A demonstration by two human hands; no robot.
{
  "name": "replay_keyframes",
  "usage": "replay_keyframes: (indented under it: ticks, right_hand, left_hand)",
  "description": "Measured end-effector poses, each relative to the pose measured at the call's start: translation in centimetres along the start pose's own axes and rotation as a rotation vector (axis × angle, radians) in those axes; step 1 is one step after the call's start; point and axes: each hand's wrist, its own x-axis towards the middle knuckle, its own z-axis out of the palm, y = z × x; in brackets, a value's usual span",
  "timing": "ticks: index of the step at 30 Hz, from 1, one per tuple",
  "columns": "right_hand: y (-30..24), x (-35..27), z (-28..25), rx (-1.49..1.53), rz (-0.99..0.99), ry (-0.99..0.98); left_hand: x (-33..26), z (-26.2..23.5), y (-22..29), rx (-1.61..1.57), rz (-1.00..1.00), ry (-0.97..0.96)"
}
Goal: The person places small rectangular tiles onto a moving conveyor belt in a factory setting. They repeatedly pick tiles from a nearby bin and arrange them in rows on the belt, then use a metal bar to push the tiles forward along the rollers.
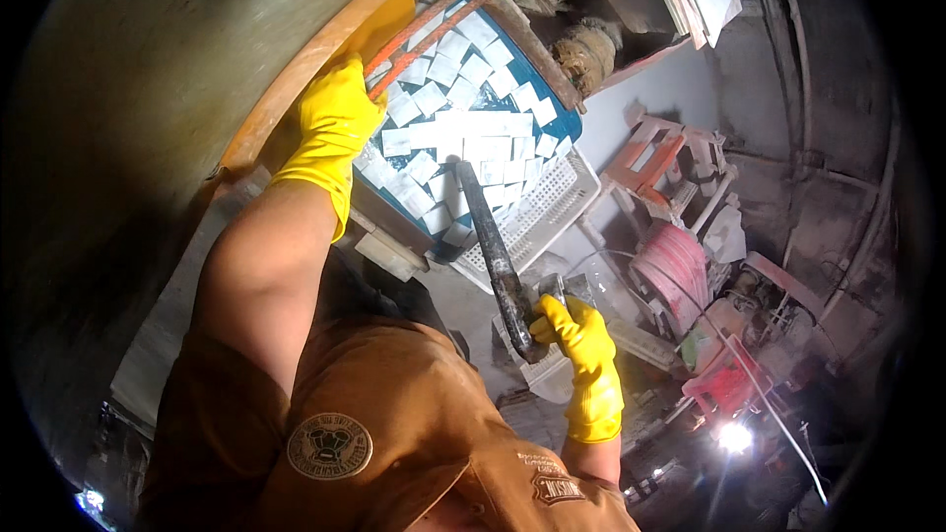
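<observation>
Dark pipe between the hands.

Both gloves, left glove and right glove: yellow, smooth, rubbery, soft sheen, creased at wrists. Dark pipe: hard, glossy — streaked and scuffed, looks wet; metal or plastic unclear. Orange bars: metal, rough, rusty, patchy paint. Pale tiles: smooth, flat, ceramic or stone, glaring under the light. Blue surface beneath: slick, shiny. White basket: perforated plastic, dull. Brown shirt: matt woven cloth, wrinkled. Round patch: textured, matt. Orange stool: plastic-looking, dusty — finish dulled.
</observation>
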Motion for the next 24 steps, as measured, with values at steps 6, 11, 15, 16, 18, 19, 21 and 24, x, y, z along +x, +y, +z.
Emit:
replay_keyframes:
  ticks: [6, 11, 15, 16, 18, 19, 21, 24]
  right_hand:
    - [-0.13, 0.52, 0.09, 0.034, -0.007, -0.031]
    - [0.11, 0.54, 0.15, -0.019, -0.03, -0.022]
    - [0.34, 0.63, 0.15, -0.022, -0.024, -0.02]
    - [0.34, 0.69, 0.17, -0.021, -0.022, -0.022]
    - [0.3, 0.74, 0.2, -0.018, -0.016, -0.026]
    - [0.25, 0.74, 0.22, -0.015, -0.012, -0.027]
    - [0.08, 0.64, 0.28, -0.017, 0.006, -0.023]
    - [-0.22, 0.39, 0.37, -0.027, 0.033, -0.012]
  left_hand:
    - [0.21, 0.33, -0.37, -0.006, 0.007, 0.022]
    - [0.41, 0.36, -0.43, 0.003, 0.005, 0.014]
    - [0.38, 0.05, -0.27, 0.026, -0.012, -0.007]
    - [0.39, -0.04, -0.25, 0.021, -0.014, -0.014]
    - [0.43, -0.18, -0.19, 0.011, -0.02, -0.027]
    - [0.46, -0.21, -0.17, 0.019, -0.015, -0.015]
    - [0.53, -0.18, -0.15, 0.025, -0.01, -0.001]
    - [0.67, -0.05, -0.19, 0.038, -0.007, 0.019]
